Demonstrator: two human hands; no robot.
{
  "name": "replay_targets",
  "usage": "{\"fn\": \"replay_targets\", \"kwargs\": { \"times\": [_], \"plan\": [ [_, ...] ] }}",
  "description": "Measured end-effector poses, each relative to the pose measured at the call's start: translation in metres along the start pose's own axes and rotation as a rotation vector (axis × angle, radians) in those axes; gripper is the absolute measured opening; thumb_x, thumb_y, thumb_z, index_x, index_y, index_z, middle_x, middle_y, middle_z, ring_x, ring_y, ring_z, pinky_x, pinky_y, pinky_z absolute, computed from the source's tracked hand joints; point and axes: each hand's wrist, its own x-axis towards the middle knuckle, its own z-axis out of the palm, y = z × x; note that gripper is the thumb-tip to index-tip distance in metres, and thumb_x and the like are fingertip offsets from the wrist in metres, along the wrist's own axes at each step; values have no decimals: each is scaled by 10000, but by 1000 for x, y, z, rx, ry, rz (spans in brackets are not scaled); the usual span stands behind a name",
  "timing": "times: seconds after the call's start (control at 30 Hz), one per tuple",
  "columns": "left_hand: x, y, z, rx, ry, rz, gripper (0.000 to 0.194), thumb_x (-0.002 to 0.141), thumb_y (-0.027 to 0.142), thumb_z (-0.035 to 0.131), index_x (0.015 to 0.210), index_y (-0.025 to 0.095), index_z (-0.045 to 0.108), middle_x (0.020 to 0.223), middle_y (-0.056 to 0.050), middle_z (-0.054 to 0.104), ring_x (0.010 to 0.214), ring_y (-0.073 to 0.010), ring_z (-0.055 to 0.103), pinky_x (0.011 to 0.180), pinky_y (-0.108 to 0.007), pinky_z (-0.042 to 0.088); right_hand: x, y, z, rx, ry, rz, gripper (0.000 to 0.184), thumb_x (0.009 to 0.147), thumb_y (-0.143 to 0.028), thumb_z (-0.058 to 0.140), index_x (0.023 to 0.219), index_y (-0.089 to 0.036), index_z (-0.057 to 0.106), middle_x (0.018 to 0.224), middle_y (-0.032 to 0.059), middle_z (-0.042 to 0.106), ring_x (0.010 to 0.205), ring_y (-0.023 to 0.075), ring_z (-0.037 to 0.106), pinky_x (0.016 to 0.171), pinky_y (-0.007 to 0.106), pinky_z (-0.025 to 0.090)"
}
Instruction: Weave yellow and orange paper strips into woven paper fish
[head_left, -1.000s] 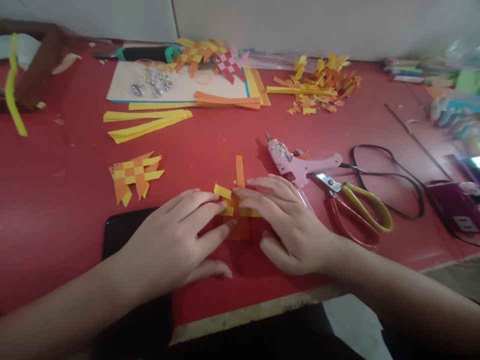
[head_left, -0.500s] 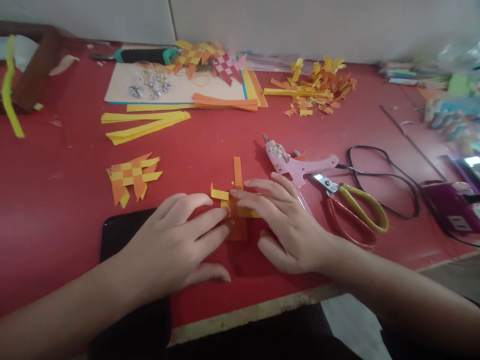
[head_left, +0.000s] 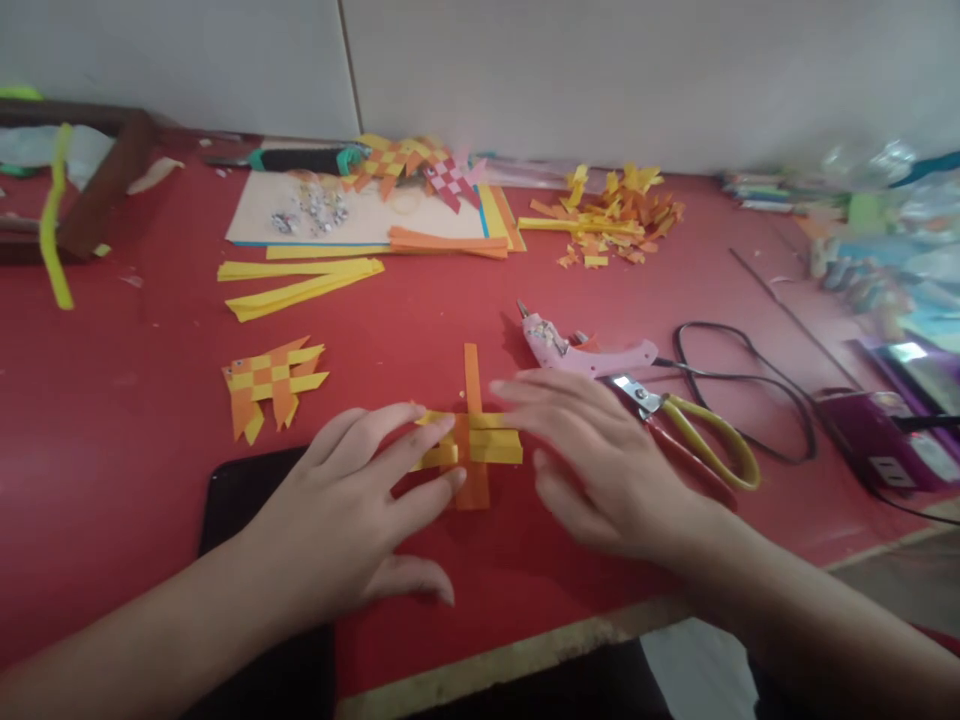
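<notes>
Orange paper strips stand upright on the red table, crossed by yellow paper strips. My left hand lies spread over the left side of this crossing, its fingertips on the strips. At the right ends of the yellow strips is my right hand, fingers stretched out and apart, the tips slightly blurred; whether they touch the paper I cannot tell. A finished woven paper fish in orange and yellow lies to the left. Under my left wrist is a black flat object, partly covered by the arm.
Right of my hands lie a pink glue gun with a black cord and yellow-and-red handled cutters. Behind are loose yellow strips, a pile of paper scraps and a cutter with a black grip. A purple box sits far right.
The raised left yellow strip now lies under my left fingers. My right hand has drawn off the crossing to the right, uncovering the yellow strips. The whole view has shifted lower in the picture.
</notes>
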Motion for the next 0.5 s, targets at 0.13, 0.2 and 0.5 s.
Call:
{"fn": "replay_targets", "kwargs": {
  "times": [0.13, 0.2, 0.5],
  "plan": [
    [-2, 0, 5, -26, 28, -22, 680, 746, 778, 631, 1170, 252, 710, 1320, -117, 672, 1229, -386, 518, 1000, -558, 402, -8, 45, -37, -289, -4, 174, 392, 831, -107, 515, 1212, -152, 596, 1232, 164, 674, 1169, 323, 609, 987, 519, 499],
    [-3, 0, 7, -34, 43, -37, 696, 732, 790, 632, 1177, 261, 710, 1316, -118, 673, 1236, -384, 515, 1009, -563, 402, -12, 70, -46, -346, -100, 181, 430, 817, -152, 518, 1240, -140, 596, 1230, 171, 665, 1175, 349, 597, 982, 554, 492],
    [-4, 0, 7, -50, 30, -52, 729, 681, 786, 689, 1190, 266, 713, 1295, -146, 668, 1216, -403, 538, 984, -585, 443, -1, 100, -38, -306, -275, 174, 414, 816, -256, 513, 1197, -204, 665, 990, 109, 723, 925, 295, 672, 790, 444, 529]
  ]
}}
